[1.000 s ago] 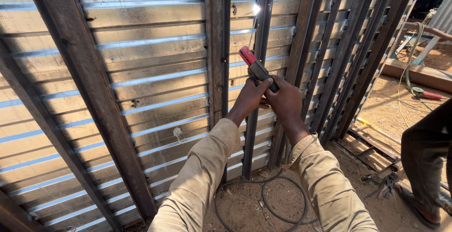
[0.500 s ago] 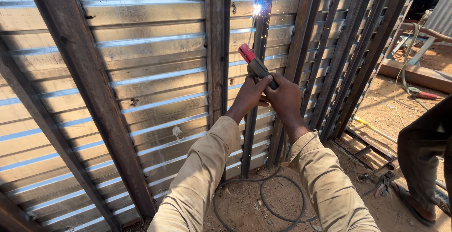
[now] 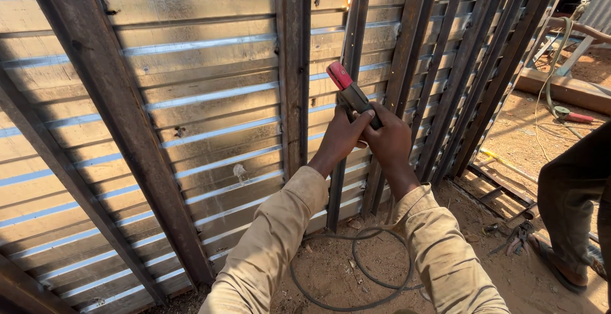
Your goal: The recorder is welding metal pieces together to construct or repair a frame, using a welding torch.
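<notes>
- Corrugated sheet (image 3: 191, 97) fills the left and centre, crossed by dark steel bars (image 3: 293, 65); more bars crowd close on the right.
- Open dirt ground (image 3: 509, 135) lies to the right, where another person's leg (image 3: 573, 193) stands.
- Cable (image 3: 356, 269) loops on the ground below the arms.
- Left hand (image 3: 340, 139) and right hand (image 3: 389, 142) are both closed around the holder (image 3: 353, 94), its red tip raised near an upright bar's edge.

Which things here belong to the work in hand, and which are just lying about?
In use:
- left hand and right hand, both gripping the red-tipped electrode holder
- steel upright with a glowing spot
- black cable

Lying about:
- hose
- metal scraps
- bystander's leg
</notes>
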